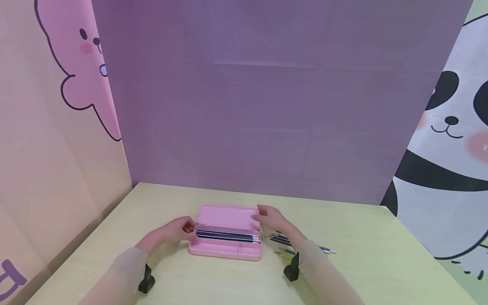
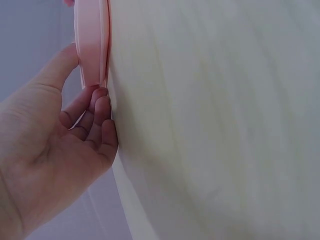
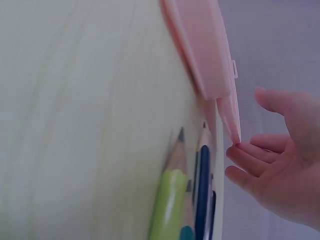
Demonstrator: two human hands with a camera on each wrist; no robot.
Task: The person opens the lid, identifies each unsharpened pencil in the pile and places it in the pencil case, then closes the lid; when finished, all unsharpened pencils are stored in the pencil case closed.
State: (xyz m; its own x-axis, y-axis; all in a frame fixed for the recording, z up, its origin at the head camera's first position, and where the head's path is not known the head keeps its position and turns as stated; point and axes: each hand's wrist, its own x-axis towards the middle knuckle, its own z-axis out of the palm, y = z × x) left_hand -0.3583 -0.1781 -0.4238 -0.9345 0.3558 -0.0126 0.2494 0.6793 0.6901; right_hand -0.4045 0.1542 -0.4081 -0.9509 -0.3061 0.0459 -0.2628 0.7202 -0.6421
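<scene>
A pink pencil case [image 1: 213,250] lies with its lid [image 1: 226,216] folded back away from me on the table. Several dark striped pencils [image 1: 226,236] with white ends lie in its long rear compartment; the front has a divider toward the right. My left hand [image 1: 177,230] holds the case's left end, its thumb against the case and its fingers bent at the corner. At the lid's right edge, my right hand [image 1: 271,218] touches the pink plastic with its fingertips. Its thumb stands apart from the lid in the right wrist view, fingers loosely bent.
Right of the case, several dark pencils [image 1: 280,239] lie partly under my right forearm. A thick yellow-green pencil [image 3: 170,200] lies beside them, its tip toward the case. A purple panel [image 1: 259,127] rises behind the pale wooden table [image 1: 183,279].
</scene>
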